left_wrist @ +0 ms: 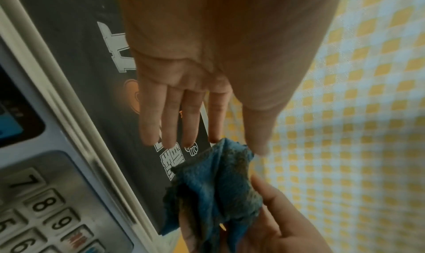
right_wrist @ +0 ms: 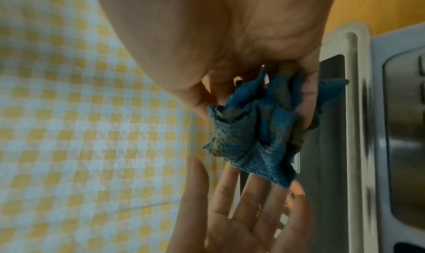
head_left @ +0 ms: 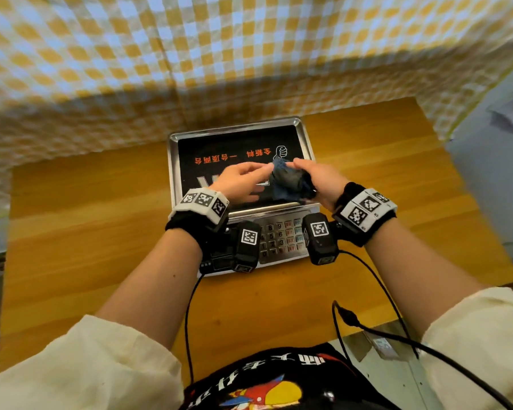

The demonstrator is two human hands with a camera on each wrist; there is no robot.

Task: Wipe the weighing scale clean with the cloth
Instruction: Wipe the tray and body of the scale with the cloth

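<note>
The weighing scale [head_left: 237,140] sits on the wooden table, a steel tray with a black printed sticker [left_wrist: 80,57] and a keypad [head_left: 282,238] at its near edge. Above the tray my right hand [head_left: 305,173] grips a crumpled blue cloth [head_left: 288,182], stained in places [right_wrist: 248,139]. My left hand [head_left: 264,168] reaches in from the left with straight fingers [left_wrist: 172,120]. Its index fingertip and thumb tip are at the cloth's upper corner [left_wrist: 232,146]. In the right wrist view the cloth's edge lies over the left fingers [right_wrist: 241,202].
The wooden table [head_left: 86,217] extends on both sides of the scale. A yellow-and-white checked cloth [head_left: 219,54] hangs close behind it. Black cables [head_left: 367,327] run from my wrist cameras toward my body. The scale's display [left_wrist: 11,120] faces me beside the keypad [left_wrist: 43,202].
</note>
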